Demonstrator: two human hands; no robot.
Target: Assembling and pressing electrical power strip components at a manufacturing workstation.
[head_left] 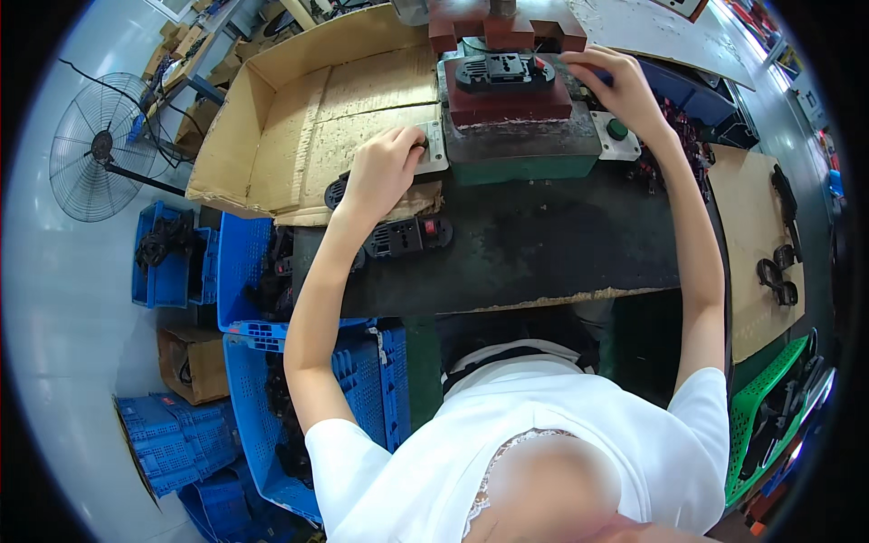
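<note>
A black socket unit (503, 72) with a small red part lies on the dark red fixture block (509, 107), under the raised red upper die (507, 34) of a press. My right hand (620, 86) is by the block's right side. Its fingers reach left toward the unit's end, apart from the thumb; I cannot tell if they touch anything. My left hand (385, 170) rests curled at the left button plate (436, 149), its fingertips over a dark knob that they mostly cover. Near its wrist lies another black socket unit (407, 237) with a red switch.
A big open cardboard box (299, 122) stands left of the press. The right plate bears a green button (617, 129). Blue crates (246, 407) with black parts stand at the lower left, a fan (101, 145) beyond them. Black pieces lie on cardboard (751, 208) at right, above a green basket (747, 407).
</note>
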